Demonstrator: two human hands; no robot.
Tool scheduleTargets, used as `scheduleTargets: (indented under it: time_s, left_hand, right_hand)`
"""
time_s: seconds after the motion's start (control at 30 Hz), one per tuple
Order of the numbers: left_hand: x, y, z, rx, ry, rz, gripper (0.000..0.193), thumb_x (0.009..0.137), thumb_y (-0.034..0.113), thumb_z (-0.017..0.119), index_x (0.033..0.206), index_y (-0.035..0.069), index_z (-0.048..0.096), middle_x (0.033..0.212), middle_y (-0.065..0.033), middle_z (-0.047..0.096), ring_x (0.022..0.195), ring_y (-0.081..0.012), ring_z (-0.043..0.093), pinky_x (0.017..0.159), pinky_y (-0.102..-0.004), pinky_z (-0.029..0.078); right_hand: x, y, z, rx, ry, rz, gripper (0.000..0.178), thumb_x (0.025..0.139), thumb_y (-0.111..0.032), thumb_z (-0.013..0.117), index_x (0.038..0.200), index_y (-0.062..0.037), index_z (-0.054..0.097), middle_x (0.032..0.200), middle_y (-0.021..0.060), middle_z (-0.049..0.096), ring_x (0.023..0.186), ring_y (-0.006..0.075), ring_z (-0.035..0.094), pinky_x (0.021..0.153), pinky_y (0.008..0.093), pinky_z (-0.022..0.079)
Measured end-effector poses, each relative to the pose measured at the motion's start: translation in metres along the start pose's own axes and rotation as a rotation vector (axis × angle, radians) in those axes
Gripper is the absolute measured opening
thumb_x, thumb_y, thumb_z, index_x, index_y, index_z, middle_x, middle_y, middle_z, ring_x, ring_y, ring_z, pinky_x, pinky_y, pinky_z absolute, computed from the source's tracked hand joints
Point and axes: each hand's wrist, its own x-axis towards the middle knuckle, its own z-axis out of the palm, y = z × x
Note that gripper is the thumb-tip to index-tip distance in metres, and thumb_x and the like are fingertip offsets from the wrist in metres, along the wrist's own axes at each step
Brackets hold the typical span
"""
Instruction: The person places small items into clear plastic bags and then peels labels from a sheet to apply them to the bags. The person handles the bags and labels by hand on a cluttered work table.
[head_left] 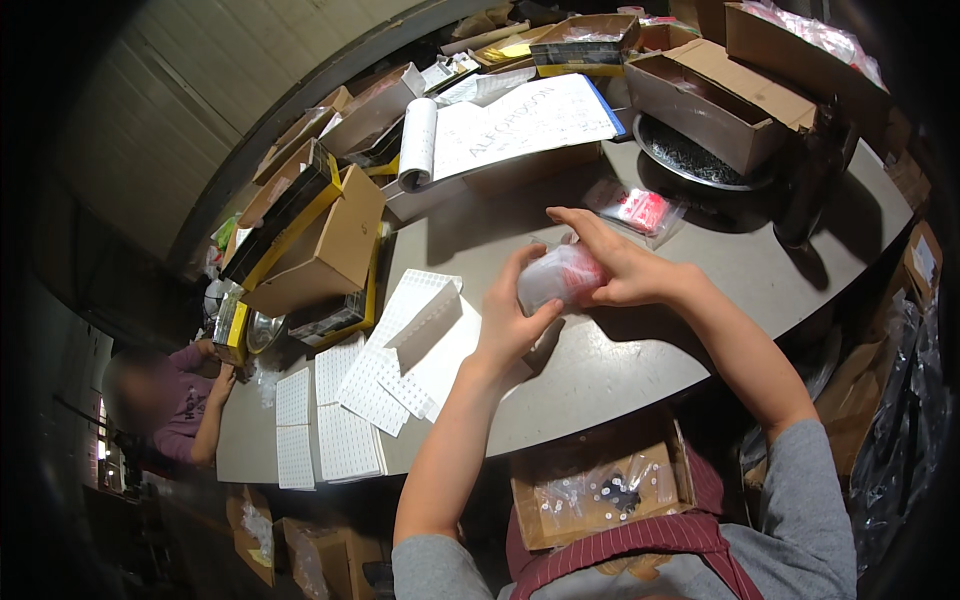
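Note:
A bundle of clear plastic bags with red on it (560, 277) is between my two hands above the grey table (600, 365). My left hand (508, 312) curves round its left side, with the thumb at the near edge. On the right side, my right hand (625, 262) is closed against the bundle, its upper fingers reaching over the top. The bundle's underside is hidden. Just beyond my right hand lies a flat clear plastic packet with red and white (640, 210).
White label sheets (345, 440) overlap at the left. Cardboard boxes (325, 245) and a paper pad (515, 125) stand beyond. A round metal bowl (680, 172) is at the right. An open carton (600, 490) sits at my lap; a person (185, 400) works far left.

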Motion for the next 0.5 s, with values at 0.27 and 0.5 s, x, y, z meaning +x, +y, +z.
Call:
scheduleTargets:
  time_s: [0.27, 0.5]
  left_hand:
    - [-0.005, 0.013, 0.012, -0.189, 0.105, -0.157, 0.031, 0.077, -0.008, 0.058, 0.105, 0.001, 0.067, 0.107, -0.0107, 0.070, 0.103, -0.0239, 0.066, 0.093, -0.0337, 0.049]
    - [-0.004, 0.020, 0.009, 0.059, 0.155, 0.128, 0.028, 0.075, -0.012, 0.056, 0.097, 0.002, 0.066, 0.101, -0.0091, 0.068, 0.098, -0.0225, 0.065, 0.086, -0.0318, 0.050]
  right_hand:
    - [0.002, 0.006, 0.008, -0.057, -0.010, 0.195, 0.058, 0.063, -0.002, 0.076, 0.120, -0.0037, 0.060, 0.110, 0.0122, 0.064, 0.107, 0.0300, 0.057, 0.095, 0.0395, 0.046]
    - [0.007, 0.001, 0.004, -0.056, 0.137, -0.087, 0.029, 0.060, -0.009, 0.067, 0.088, -0.0066, 0.058, 0.100, 0.0076, 0.063, 0.099, 0.0290, 0.054, 0.090, 0.0371, 0.043]
